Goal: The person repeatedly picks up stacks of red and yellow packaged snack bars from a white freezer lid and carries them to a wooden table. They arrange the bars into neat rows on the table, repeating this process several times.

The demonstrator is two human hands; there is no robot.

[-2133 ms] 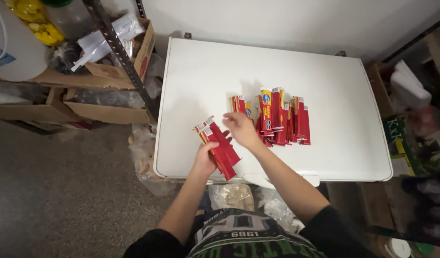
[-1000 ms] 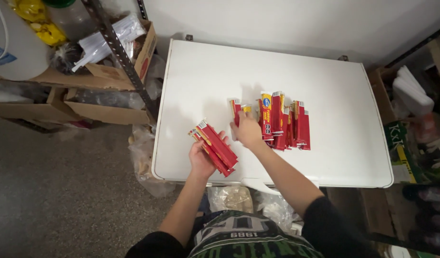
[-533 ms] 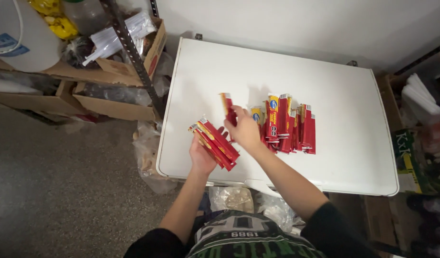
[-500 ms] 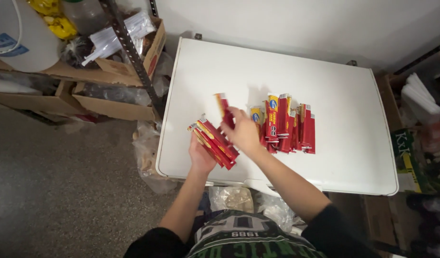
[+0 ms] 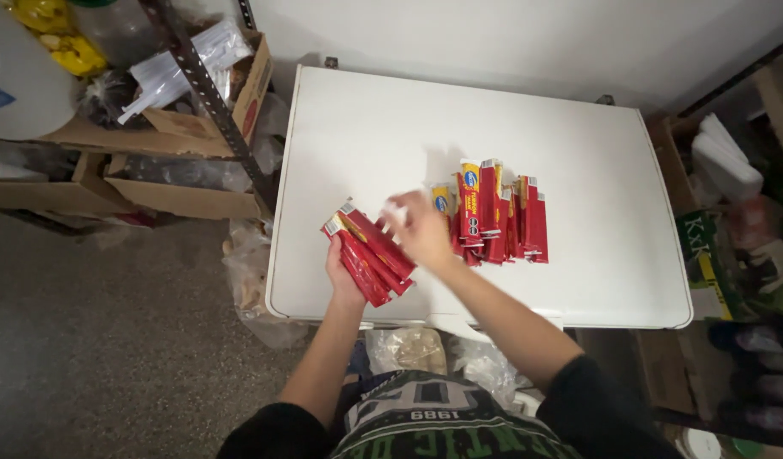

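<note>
— From the head view, what's changed in the last half second?

— The single red packet the right hand [image 5: 421, 231] was carrying is no longer up in the air. That hand is blurred now, just beside the bundle of red packets [image 5: 368, 255]. I cannot tell whether its grip is open or closed.

— And the left hand [image 5: 342, 274]?

— Its grip is closed around that bundle, held over the tabletop [image 5: 366, 136] near the front left corner, slanting toward the front edge.

— How much room is there?

— Plenty. The back half and right side of the tabletop lie bare. The loose pile of packets [image 5: 493, 212] sits about the middle, well apart from every edge.

— How many?

— One bundle, one pile. The packets overlap too much to count. To the left, beyond the edge, stand a metal shelf [image 5: 200, 93] and cardboard boxes [image 5: 187, 200].
</note>
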